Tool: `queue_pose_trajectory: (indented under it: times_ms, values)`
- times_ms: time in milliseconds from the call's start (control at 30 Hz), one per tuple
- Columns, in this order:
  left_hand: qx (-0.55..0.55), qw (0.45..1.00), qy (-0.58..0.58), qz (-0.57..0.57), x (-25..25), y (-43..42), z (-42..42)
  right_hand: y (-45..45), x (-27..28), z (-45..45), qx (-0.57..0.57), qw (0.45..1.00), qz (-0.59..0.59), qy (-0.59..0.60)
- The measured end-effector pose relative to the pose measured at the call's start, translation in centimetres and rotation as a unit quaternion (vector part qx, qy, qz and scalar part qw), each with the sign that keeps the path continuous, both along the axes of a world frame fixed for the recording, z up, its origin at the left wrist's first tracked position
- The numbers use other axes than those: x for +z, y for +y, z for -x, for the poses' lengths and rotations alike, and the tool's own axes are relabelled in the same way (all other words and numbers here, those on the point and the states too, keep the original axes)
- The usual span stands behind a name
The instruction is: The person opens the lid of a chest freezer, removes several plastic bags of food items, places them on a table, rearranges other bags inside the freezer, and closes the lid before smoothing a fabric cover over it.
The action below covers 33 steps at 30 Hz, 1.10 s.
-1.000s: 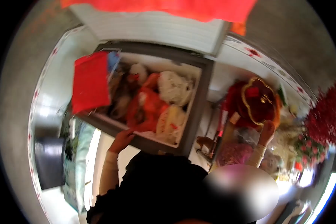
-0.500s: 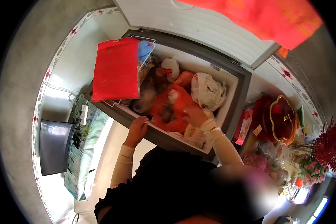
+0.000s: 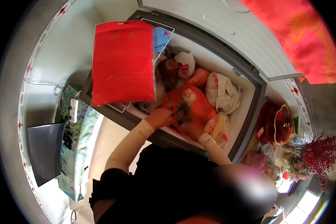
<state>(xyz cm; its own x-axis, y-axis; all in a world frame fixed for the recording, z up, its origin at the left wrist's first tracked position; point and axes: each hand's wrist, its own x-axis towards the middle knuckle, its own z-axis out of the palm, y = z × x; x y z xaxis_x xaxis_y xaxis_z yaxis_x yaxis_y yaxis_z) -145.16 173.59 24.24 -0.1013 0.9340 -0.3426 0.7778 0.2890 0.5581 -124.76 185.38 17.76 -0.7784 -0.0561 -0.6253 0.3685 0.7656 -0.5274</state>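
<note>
An open chest freezer (image 3: pixel 246 119) holds several bags. In its middle lies a red plastic bag (image 3: pixel 203 108), its mouth spread so that something pale and dark shows inside. My left hand (image 3: pixel 159 118) is closed on the left edge of this bag, above the freezer's front rim. Low on the same bag is my right hand (image 3: pixel 193 130), its fingers partly hidden and blurred against the red plastic. White bags with red print (image 3: pixel 222 93) lie at the right. A large red packet (image 3: pixel 124 63) rests on a white wire basket (image 3: pixel 168 39) at the left, beside a blue item (image 3: pixel 159 39).
The raised lid (image 3: pixel 227 30) stands behind the freezer, with a red cloth (image 3: pixel 298 37) over it. At the right are a red gold-rimmed tray (image 3: pixel 282 125), wrapped goods and red flowers (image 3: pixel 319 155). A dark screen (image 3: pixel 44 153) and a power strip (image 3: pixel 74 111) are at the left.
My right hand came from the goods at the right into the freezer, onto the red bag. My left hand moved from the front rim to the bag, whose mouth is now wider.
</note>
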Motion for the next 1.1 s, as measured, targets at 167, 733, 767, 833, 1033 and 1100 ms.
queue_pose_trajectory:
  times_ms: [167, 733, 767, 833, 1033, 1100]
  values:
    - [-0.059, 0.994, 0.011, 0.089, -8.5, 7.4, 0.5, -1.5, -1.3, -3.4, -0.168, 0.958, -0.065, 0.225]
    - [0.02, 0.984, 0.11, 0.142, -19.0, 8.7, -5.9, 1.3, -3.6, -7.3, -0.344, 0.934, 0.005, -0.098]
    - [0.018, 0.984, 0.104, 0.141, -19.3, 8.8, -6.1, 1.4, -3.1, -7.6, -0.246, 0.967, -0.051, -0.053]
    - [0.005, 0.988, 0.047, 0.145, -19.9, 8.8, -4.5, 1.4, -2.2, -6.6, -0.276, 0.958, -0.029, -0.076]
    - [-0.014, 0.996, -0.015, 0.084, -22.1, 8.7, -1.2, 0.9, -1.7, -6.1, -0.341, 0.936, 0.016, -0.081]
    - [-0.052, 0.992, -0.033, 0.109, -21.0, 9.0, 0.0, 0.1, -3.1, -5.8, -0.307, 0.951, -0.016, -0.019]
